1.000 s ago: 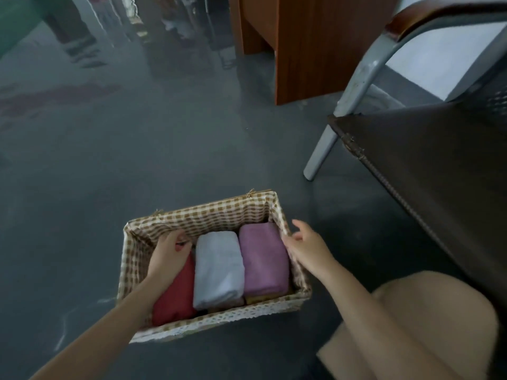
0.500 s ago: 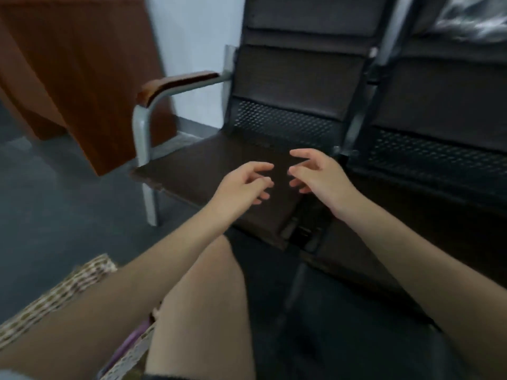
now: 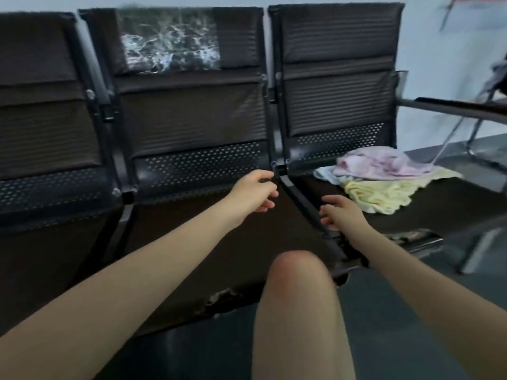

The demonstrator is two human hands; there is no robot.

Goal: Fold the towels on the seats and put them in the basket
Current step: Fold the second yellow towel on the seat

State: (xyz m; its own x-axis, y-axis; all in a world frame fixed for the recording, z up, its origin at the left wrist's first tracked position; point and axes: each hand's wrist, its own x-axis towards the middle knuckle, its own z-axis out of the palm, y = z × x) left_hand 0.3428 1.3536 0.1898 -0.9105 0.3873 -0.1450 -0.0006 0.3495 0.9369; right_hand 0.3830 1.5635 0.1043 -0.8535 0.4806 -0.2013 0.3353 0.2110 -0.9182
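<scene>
A heap of unfolded towels lies on the right seat point(image 3: 452, 204) of a row of dark seats: a pink towel point(image 3: 381, 165) on top, a pale yellow towel point(image 3: 384, 196) under and in front of it, and a light blue edge point(image 3: 326, 174) at the left. My left hand point(image 3: 252, 196) hovers over the middle seat point(image 3: 219, 242), fingers loosely curled, holding nothing. My right hand point(image 3: 343, 212) reaches over the gap between the seats, fingers spread, a short way left of the yellow towel and apart from it. The basket is out of view.
A third dark seat point(image 3: 41, 242) stands at the left. An armrest point(image 3: 461, 111) runs along the right seat's far side. My bare knee point(image 3: 299, 275) is in front of the seats. Grey floor point(image 3: 411, 311) lies below.
The view has swung right from the basket on the floor to the row of seats. Both hands left the basket and now reach toward the towel heap on the right seat.
</scene>
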